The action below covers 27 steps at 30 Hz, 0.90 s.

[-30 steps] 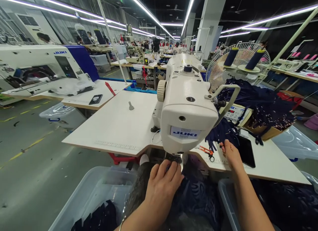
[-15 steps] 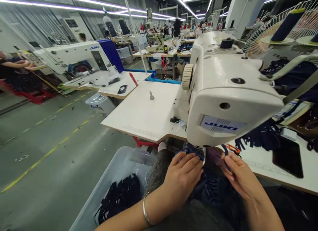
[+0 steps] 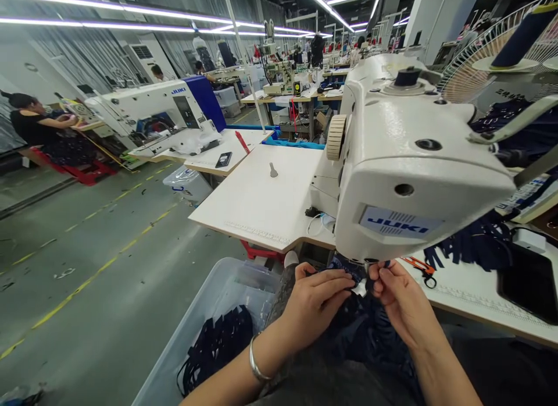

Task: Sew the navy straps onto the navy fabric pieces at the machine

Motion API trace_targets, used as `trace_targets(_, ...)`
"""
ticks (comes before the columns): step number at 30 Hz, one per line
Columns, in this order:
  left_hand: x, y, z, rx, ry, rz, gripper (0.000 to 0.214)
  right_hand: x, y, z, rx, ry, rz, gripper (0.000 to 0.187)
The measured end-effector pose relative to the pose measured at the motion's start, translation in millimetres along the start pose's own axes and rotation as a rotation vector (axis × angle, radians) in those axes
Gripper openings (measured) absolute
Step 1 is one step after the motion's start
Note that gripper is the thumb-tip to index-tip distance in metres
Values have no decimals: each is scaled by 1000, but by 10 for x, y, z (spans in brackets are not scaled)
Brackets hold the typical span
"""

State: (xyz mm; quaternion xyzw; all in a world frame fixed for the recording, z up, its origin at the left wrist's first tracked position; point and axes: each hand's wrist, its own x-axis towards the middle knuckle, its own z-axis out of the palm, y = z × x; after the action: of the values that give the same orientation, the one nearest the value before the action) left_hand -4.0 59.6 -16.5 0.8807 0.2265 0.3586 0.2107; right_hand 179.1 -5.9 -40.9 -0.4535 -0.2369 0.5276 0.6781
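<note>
A white JUKI sewing machine point(image 3: 405, 161) stands on a white table point(image 3: 261, 202). Under its head lies dark navy fabric point(image 3: 366, 330), spilling onto my lap. My left hand point(image 3: 316, 304) rests on this fabric with fingers curled, pressing it just left of the needle. My right hand point(image 3: 399, 298) pinches a small navy strip at the needle area, fingers closed on it. The needle itself is hidden by the machine head. More navy strips point(image 3: 475, 246) lie on the table to the right, beside small orange snips point(image 3: 418, 266).
A clear plastic bin point(image 3: 204, 330) with navy pieces stands at my left knee. A black phone point(image 3: 527, 281) lies at the table's right. A fan point(image 3: 492, 51) and thread cones stand behind the machine. Other sewing stations and seated workers line the aisle at left.
My right hand came from the strips on the table down to the needle area and now pinches a strip. My view swung left and closer to the machine.
</note>
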Motion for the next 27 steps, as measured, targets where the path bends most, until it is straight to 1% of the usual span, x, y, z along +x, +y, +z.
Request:
trace_targets(5,19,-13,0,47,-93,33,23,8,72,-6,-305,11,-185,18)
trace_targets(10,64,-17,-47,57,-189,78,25,30,41,-32,-557,-6,-173,36)
trace_targets(13,102,-29,-100,74,-224,94,24,58,3,-38,-650,13,-151,33)
trace_targets(17,120,-64,-134,70,-253,85,25,80,-14,-21,-640,25,-129,30)
trace_targets(21,105,-100,-116,35,-226,79,23,59,-13,27,-598,37,-117,30)
trace_targets(27,94,-118,-99,127,-213,126,25,39,-23,108,-549,72,-139,35)
